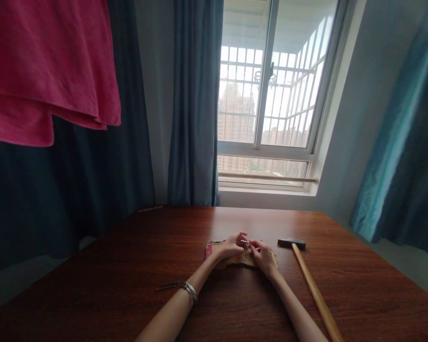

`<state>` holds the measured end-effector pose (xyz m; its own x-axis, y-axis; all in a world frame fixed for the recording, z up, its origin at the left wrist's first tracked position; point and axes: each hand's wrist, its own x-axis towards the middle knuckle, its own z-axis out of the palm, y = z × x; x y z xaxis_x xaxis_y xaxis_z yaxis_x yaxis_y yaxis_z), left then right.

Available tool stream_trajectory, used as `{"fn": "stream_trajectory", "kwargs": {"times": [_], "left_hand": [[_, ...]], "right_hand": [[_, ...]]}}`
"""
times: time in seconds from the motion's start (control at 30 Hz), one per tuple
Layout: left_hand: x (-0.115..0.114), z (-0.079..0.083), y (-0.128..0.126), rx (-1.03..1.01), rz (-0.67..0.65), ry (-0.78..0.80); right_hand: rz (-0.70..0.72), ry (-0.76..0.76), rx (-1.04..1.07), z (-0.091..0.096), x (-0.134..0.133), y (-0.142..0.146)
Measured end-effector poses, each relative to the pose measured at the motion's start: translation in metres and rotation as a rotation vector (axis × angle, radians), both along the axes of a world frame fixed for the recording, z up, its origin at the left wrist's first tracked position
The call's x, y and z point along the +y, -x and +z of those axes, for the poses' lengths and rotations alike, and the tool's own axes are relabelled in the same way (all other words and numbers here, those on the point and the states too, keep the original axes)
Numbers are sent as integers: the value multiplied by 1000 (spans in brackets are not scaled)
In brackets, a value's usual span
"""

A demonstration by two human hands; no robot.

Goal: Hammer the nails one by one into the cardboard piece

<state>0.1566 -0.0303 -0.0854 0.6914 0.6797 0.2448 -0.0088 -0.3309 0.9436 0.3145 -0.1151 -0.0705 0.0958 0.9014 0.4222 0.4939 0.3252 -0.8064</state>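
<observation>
Both hands meet over a flat tan piece [248,259] with a dotted or holed pattern and a pink patch at its left end; it lies on the table. My left hand [231,246], a silvery bracelet on its wrist, has its fingers bent together at the middle of the piece. From the other side, my right hand [264,257] pinches with thumb and forefinger. Between the fingertips is a small whitish and reddish thing [245,242], too small to name. The hands cover part of the tan piece.
A hammer with a black head [291,243] and long wooden handle [316,292] lies right of my right arm. Thin dark metal rods [167,286] lie left of my left forearm. The brown wooden table [128,266] reaches towards the window. A pink cloth [53,66] hangs at upper left.
</observation>
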Motion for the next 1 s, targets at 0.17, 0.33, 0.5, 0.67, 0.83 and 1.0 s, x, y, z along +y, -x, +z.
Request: {"fn": "stream_trajectory", "kwargs": {"times": [0.17,0.33,0.5,0.67,0.83,1.0], "left_hand": [[-6,5,0,5,47,-23],[-13,10,-2,84,106,-87],[-18,16,-2,164,195,-169],[-25,22,-3,182,212,-178],[-27,21,-8,194,258,-170],[-30,21,-9,199,301,-202]], "right_hand": [[-19,-17,-45,-5,3,-1],[-23,-36,-85,-8,4,-1],[-21,-56,-116,-10,6,0],[-25,-71,-142,-11,7,-1],[-11,-78,-159,-10,4,-1],[9,-90,-155,-8,2,-1]]}}
